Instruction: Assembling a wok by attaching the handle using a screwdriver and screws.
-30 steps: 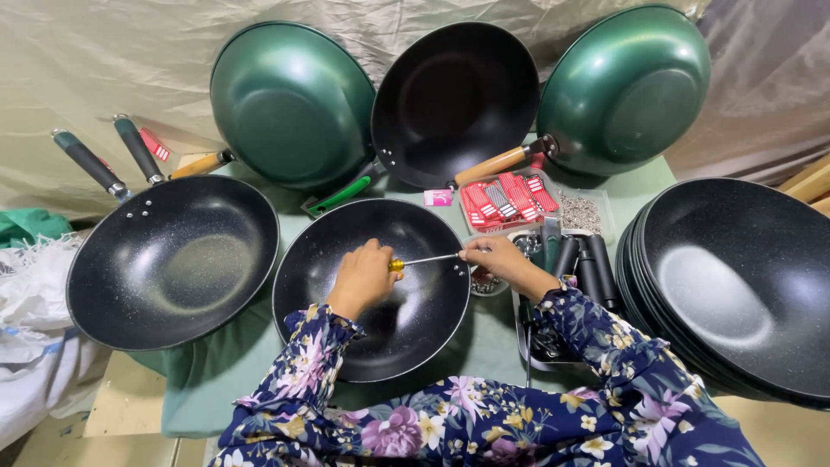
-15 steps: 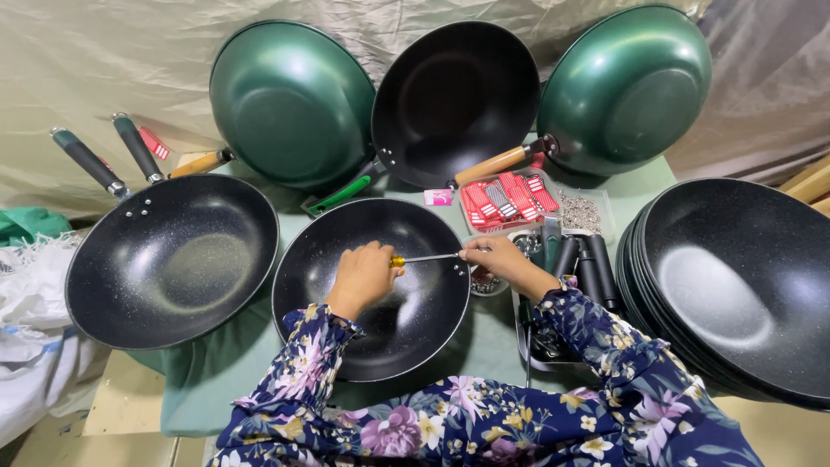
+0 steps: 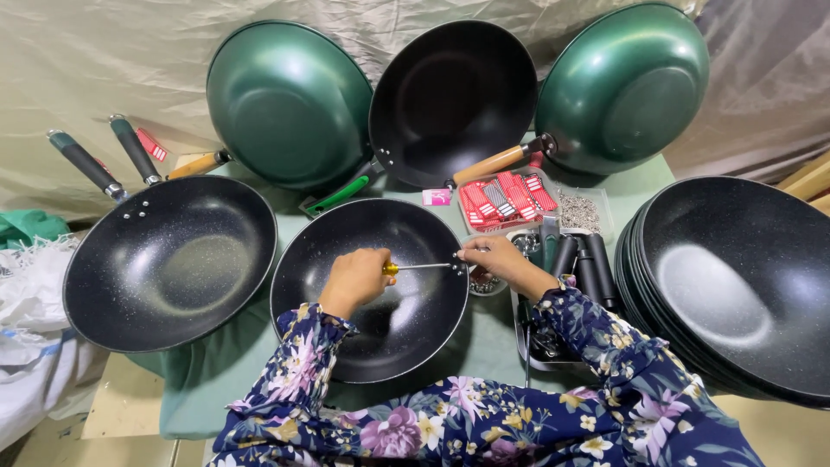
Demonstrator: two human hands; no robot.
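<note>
Black speckled non-stick wok, judged heavy, rigid and slick, is best gripped at its rim, where left hand clasps yellow-handled screwdriver and right hand pinches its tip.

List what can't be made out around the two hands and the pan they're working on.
All in the head view:
- Screw at the pan rim: too small, covered by the right hand.
- Screwdriver handle: mostly wrapped in the left hand, only a yellow bit shows.
- Pan's handle: hidden under the right hand, if fitted at all.
- Tray contents: shadowed, partly covered by the floral sleeve.
</note>
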